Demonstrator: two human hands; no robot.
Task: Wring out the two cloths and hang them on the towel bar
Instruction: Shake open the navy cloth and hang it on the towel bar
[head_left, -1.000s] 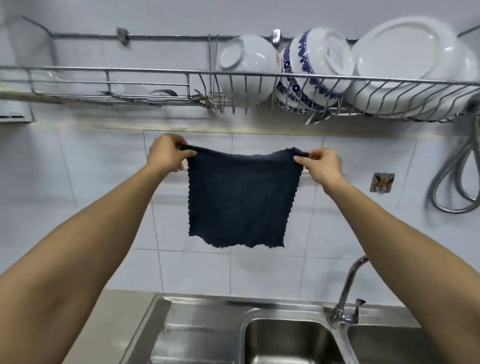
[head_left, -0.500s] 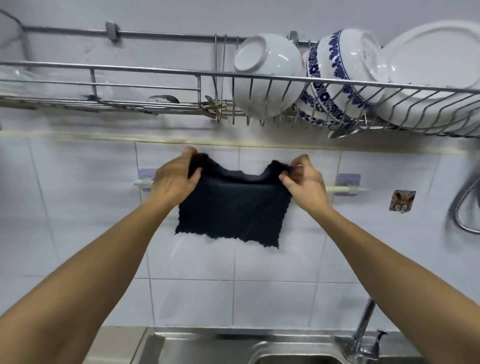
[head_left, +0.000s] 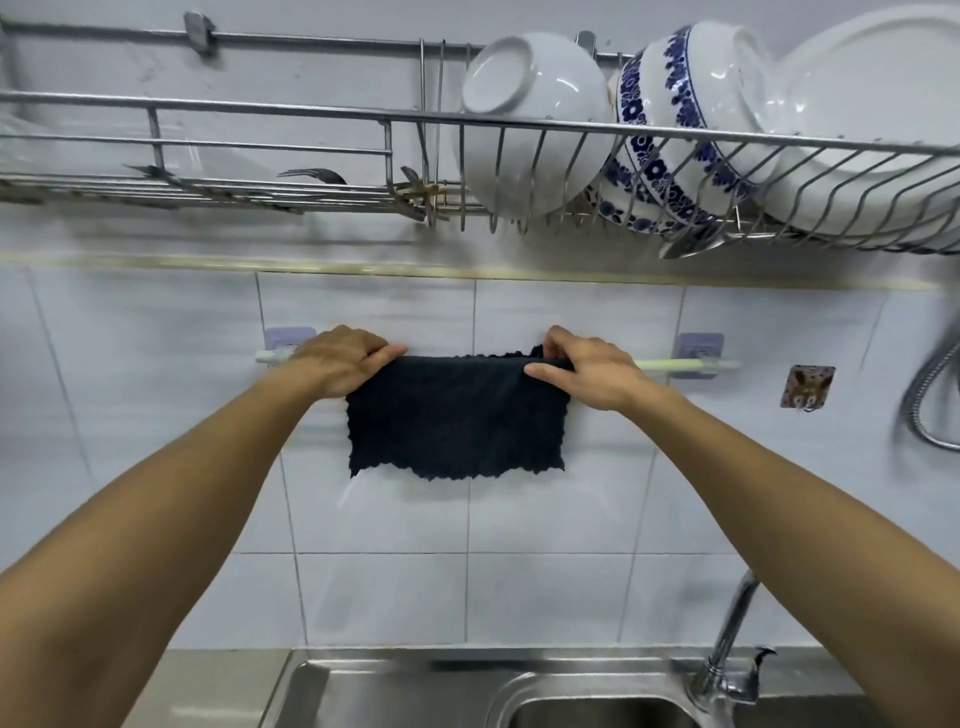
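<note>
The step in hand looks like hanging the first cloth: a dark navy, scallop-edged cloth (head_left: 457, 421) lies folded over the pale, wall-mounted towel bar (head_left: 685, 365), its front half hanging flat against the white tiles. The left hand (head_left: 340, 361) and right hand (head_left: 587, 370) each pinch a top corner at the bar, fingers closed on the fabric. Next, probably, let go once it hangs evenly and fetch the second cloth, which is not in view.
</note>
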